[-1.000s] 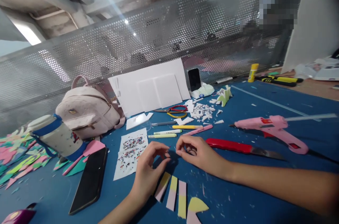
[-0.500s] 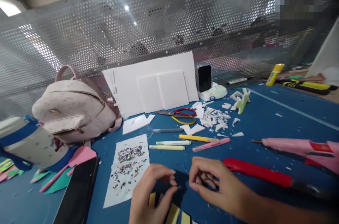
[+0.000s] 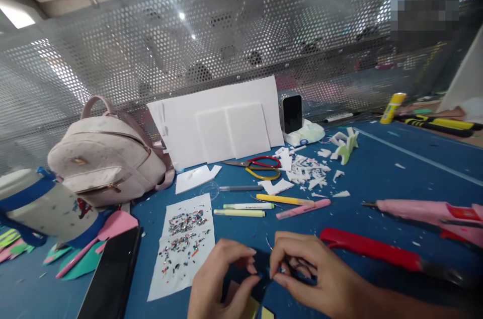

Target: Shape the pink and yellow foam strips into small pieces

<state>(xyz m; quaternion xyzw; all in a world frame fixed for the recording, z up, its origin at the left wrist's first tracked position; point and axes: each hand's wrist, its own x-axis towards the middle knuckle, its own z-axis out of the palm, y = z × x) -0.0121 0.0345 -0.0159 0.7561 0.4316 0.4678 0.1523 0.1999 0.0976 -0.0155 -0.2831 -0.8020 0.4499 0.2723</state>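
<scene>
My left hand (image 3: 221, 284) and my right hand (image 3: 309, 273) meet low in the view over the blue table (image 3: 377, 178). Both are closed in a pinch, fingertips almost touching. Something thin and small, perhaps a wire, sits between them; I cannot make it out. Under the left hand lie pink and yellow foam strips (image 3: 252, 307), mostly hidden. A white sheet strewn with glitter bits (image 3: 183, 238) lies just left of the left hand. A red-handled knife (image 3: 373, 252) lies right beside my right hand.
A pink glue gun (image 3: 433, 213) lies at the right. Markers and pens (image 3: 260, 203), scissors (image 3: 260, 165) and white scraps (image 3: 305, 170) lie behind the hands. White boards (image 3: 219, 123), a standing phone (image 3: 292, 112), a backpack (image 3: 109, 150), a bottle (image 3: 41, 206) and a flat black phone (image 3: 109, 278) stand around.
The view has tipped upward, so my hands sit lower in the picture and the foam strips are mostly out of sight. The fingertips of both hands have drawn closer together.
</scene>
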